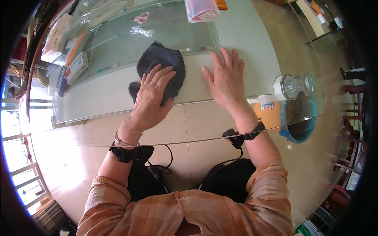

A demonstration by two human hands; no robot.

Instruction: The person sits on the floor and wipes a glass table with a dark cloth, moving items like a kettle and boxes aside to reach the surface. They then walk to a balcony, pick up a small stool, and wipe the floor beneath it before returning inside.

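Observation:
A bunched dark blue-grey cloth [169, 59] lies on the glass tabletop [118, 103] in front of me. My left hand [152, 94] presses on its near part, fingers stretched over the fabric and thumb along its edge. To the right of the cloth, my right hand [226, 79] rests on the glass with its fingers spread and nothing in it. Both wrists wear black straps. Beyond the hands lie pink-handled scissors [142, 18] and a crumpled piece of clear plastic [142, 31]. A pink translucent container [202, 11] stands at the far side.
Small boxes [77, 67] and a tissue pack [56, 39] sit at the left. A clear glass vessel [295, 85] stands near the right edge. Through the glass show a bin with a blue liner [301, 129] and the tiled floor. The glass's front edge [183, 144] crosses below my wrists.

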